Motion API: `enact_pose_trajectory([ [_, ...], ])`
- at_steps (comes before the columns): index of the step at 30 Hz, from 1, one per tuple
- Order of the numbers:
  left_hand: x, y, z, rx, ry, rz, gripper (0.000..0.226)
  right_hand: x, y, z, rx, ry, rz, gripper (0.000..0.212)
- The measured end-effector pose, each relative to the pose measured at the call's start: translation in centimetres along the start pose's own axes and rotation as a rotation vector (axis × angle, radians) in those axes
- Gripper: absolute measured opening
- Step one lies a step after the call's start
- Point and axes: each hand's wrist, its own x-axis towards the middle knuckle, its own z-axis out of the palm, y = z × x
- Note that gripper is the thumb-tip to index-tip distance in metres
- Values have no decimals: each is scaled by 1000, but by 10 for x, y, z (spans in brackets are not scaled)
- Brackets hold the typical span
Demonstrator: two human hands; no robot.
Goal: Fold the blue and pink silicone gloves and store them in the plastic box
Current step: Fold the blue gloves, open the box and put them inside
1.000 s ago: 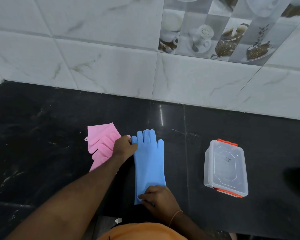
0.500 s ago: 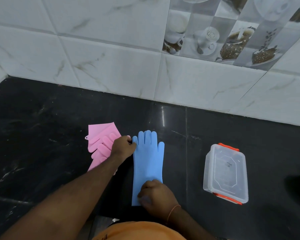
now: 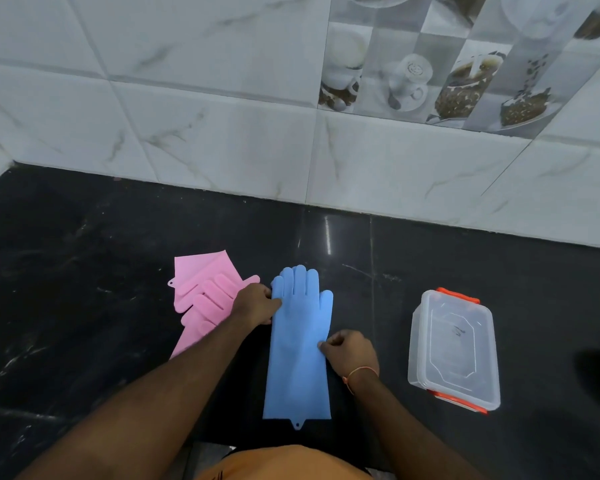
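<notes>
**Both hands on the flat blue glove, pink glove already folded**

The blue glove (image 3: 298, 344) lies flat and unfolded on the black countertop (image 3: 84, 306), its fingers toward the tiled wall (image 3: 222, 133) and its cuff toward the person. A small hanging tab shows at the cuff edge.

The left hand (image 3: 255, 304) rests at the left edge of the blue glove, near the base of the glove's fingers. Its fingers are curled and they touch the edge; if they really pinch the silicone, I cannot tell. The right hand (image 3: 351, 353) is at the right edge, about the middle of the glove's length. It is also curled, with thumb and fingertips closed on the edge, so it looks like a pinch of the glove. A thin orange thread (image 3: 359, 372) is around the right wrist.

The pink glove (image 3: 205, 299) lies just left of the blue one, folded over itself, and the left forearm covers a part of it.

The plastic box (image 3: 453, 351) stands well apart to the right. It is transparent, its lid is on, and it has 2 orange clips, 1 at the far end and 1 at the near end.
</notes>
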Motion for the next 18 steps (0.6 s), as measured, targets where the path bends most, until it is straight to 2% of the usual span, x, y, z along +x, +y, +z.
enact_pose_trajectory([
  [10, -1, 30, 35, -164, -168, 104, 15, -2, 40, -30, 64, 62, 60, 27],
  [14, 2, 38, 41, -94, -217, 103, 16, 2, 52, -36, 31, 48, 79, 23],
  [18, 10, 34, 28, 78, -166, 20, 16, 12, 43, -40, -23, -10, 61, 20],
])
